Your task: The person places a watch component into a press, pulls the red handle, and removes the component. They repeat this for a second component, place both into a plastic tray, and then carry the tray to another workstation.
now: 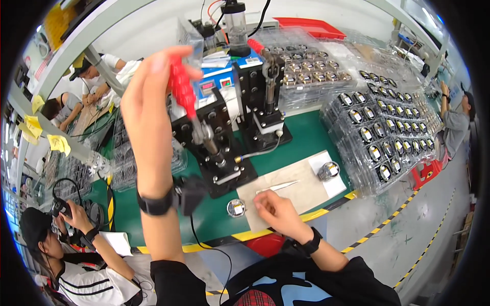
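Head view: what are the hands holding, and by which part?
The left hand holds the press lever by its red handle. Whether the right hand holds the thin tool beside it cannot be told.

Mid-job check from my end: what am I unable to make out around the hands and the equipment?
- Head view: top of the red lever handle, covered by the left hand.
- Head view: anything inside the right hand, hidden by its own curled fingers.
- Head view: readouts on the blue control box, too small and blurred to read.
- Head view: lower body of the co-worker at lower left, cut off by the picture's edge.
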Action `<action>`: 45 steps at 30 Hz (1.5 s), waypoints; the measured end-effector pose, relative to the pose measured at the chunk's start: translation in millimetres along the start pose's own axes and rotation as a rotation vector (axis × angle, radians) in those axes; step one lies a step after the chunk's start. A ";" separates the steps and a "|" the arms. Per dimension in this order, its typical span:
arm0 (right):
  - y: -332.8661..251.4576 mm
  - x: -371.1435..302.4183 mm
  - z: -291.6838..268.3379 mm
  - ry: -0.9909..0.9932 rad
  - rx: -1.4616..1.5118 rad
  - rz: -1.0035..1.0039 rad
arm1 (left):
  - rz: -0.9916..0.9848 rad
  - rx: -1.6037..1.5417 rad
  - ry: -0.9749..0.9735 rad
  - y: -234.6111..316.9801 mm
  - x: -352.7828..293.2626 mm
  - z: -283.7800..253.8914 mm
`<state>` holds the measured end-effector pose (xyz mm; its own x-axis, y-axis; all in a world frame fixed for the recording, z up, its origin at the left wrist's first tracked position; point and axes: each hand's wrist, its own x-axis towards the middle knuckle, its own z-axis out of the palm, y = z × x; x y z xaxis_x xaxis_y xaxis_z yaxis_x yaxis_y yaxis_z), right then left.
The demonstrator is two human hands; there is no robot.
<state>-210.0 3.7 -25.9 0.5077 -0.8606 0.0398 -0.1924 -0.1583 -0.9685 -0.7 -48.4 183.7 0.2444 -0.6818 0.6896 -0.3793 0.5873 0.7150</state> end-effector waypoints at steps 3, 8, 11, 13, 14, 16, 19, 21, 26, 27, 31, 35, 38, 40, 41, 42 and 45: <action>4.1 -8.5 0.2 0.039 -0.077 -0.034 | 0.437 -0.003 0.019 -1.4 -36.1 11.2; 4.6 -6.8 7.4 0.064 -0.315 -0.335 | 0.814 0.301 -0.095 -43.9 -99.2 16.6; 7.1 -4.2 6.8 0.085 -0.413 -0.413 | 0.793 0.313 -0.145 -47.0 -101.6 16.1; 5.5 -4.4 4.3 0.084 -0.466 -0.417 | 0.779 0.329 -0.169 -47.6 -102.4 16.8; 5.8 -4.8 4.6 0.084 -0.462 -0.419 | 0.773 0.324 -0.151 -48.0 -103.7 19.0; 7.4 -6.7 6.4 0.082 -0.522 -0.426 | 0.761 0.313 -0.114 -49.0 -106.5 23.1; 1.0 -6.8 7.7 0.077 -0.601 -0.443 | 0.767 0.291 -0.095 -49.9 -106.8 24.5; -2.6 -6.2 8.9 0.058 -0.702 -0.468 | 0.768 0.282 -0.086 -50.5 -106.5 23.7; 0.2 -6.7 9.9 0.051 -0.731 -0.455 | 0.762 0.283 -0.070 -51.0 -106.5 25.7; -0.2 -6.5 10.4 0.053 -0.734 -0.457 | 0.764 0.281 -0.068 -51.3 -106.4 25.4; -1.0 -7.0 10.6 0.056 -0.742 -0.462 | 0.764 0.287 -0.072 -51.6 -107.1 24.5; -1.3 -7.8 9.9 0.061 -0.746 -0.471 | 0.758 0.292 -0.079 -50.8 -108.1 24.2; -1.9 -7.6 9.4 0.065 -0.743 -0.486 | 0.751 0.297 -0.085 -50.2 -107.9 24.0; -2.5 -7.8 8.9 0.058 -0.750 -0.478 | 0.747 0.302 -0.092 -50.0 -107.5 24.0; -2.8 -7.9 8.8 0.054 -0.754 -0.474 | 0.746 0.302 -0.092 -50.0 -107.5 24.0; -2.9 -8.0 8.9 0.055 -0.754 -0.475 | 0.747 0.306 -0.094 -49.8 -107.6 23.8; -2.9 -8.0 9.2 0.052 -0.753 -0.481 | 0.747 0.313 -0.097 -49.7 -107.6 23.8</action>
<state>-205.7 15.5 -25.7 0.6406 -0.6374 0.4283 -0.4780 -0.7675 -0.4272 -29.4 -14.7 71.2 -0.2449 -0.2014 0.9484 -0.6471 0.7624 -0.0052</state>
